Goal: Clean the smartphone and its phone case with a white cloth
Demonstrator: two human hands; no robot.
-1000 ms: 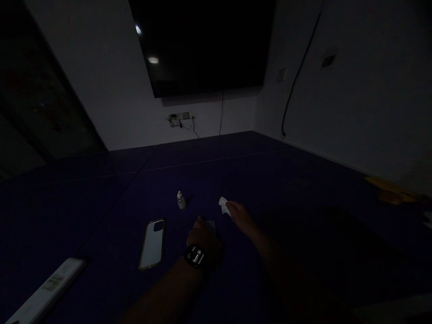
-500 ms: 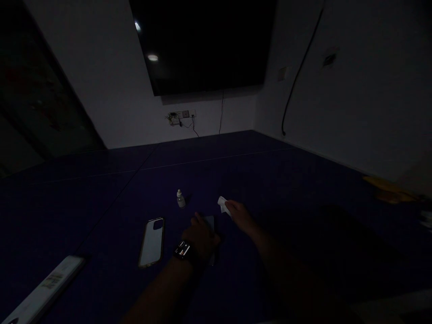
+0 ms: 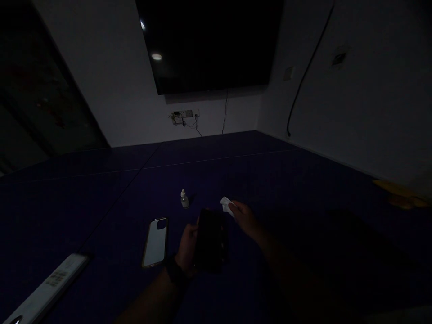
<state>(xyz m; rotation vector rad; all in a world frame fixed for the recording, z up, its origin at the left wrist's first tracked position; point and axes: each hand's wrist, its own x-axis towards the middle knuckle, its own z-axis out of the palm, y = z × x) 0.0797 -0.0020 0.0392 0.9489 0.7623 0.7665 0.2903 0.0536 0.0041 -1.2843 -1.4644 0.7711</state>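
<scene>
A dark smartphone (image 3: 209,240) lies in my left hand (image 3: 187,247), its black face turned up. The thumb is on its left edge and fingers wrap round from below. My right hand (image 3: 245,219) pinches a crumpled white tissue (image 3: 226,204), held just beyond the phone's right side without touching it. Left of my left hand rests a phone case (image 3: 155,243) with a pale back and a camera cutout. A small dropper bottle (image 3: 184,199) with a white cap stands upright behind the phone. The scene is dim, so finger details are faint.
The floor-like purple surface (image 3: 135,193) runs back to the wall. A long white box (image 3: 50,288) lies at the lower left. Something yellow (image 3: 400,193) sits by the right wall. A large screen (image 3: 216,45) hangs above sockets and wires (image 3: 184,116).
My left hand has turned over with the smartphone, lifting it so its black face now shows. The right hand keeps the tissue in nearly the same spot. The view has shifted slightly.
</scene>
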